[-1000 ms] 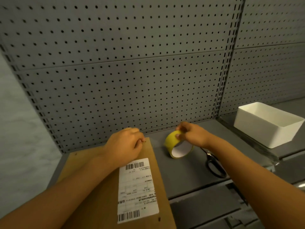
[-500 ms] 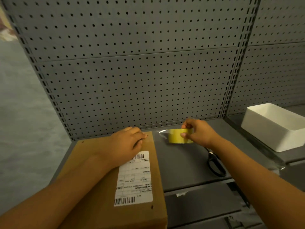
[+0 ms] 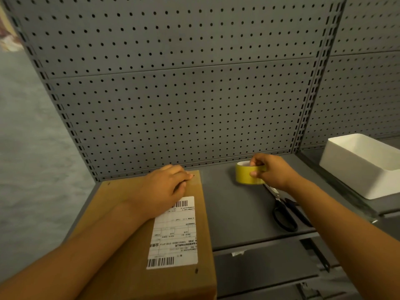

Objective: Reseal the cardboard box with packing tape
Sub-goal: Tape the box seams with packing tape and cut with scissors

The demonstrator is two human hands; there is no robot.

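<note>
Head view: right hand pinches yellow tape roll, thumb on outer band, fingers over top rim, roll just above grey shelf. Left of that grip, cardboard box lies flat; left hand rests on its far end, fingers curled, beside shipping label. Black scissors lie just below right wrist. White bin sits further right.

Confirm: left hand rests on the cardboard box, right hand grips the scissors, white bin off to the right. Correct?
Not quite. The right hand grips the yellow tape roll, not the scissors, which lie untouched on the shelf, per the head view. The left hand on the cardboard box and the white bin are right.
</note>
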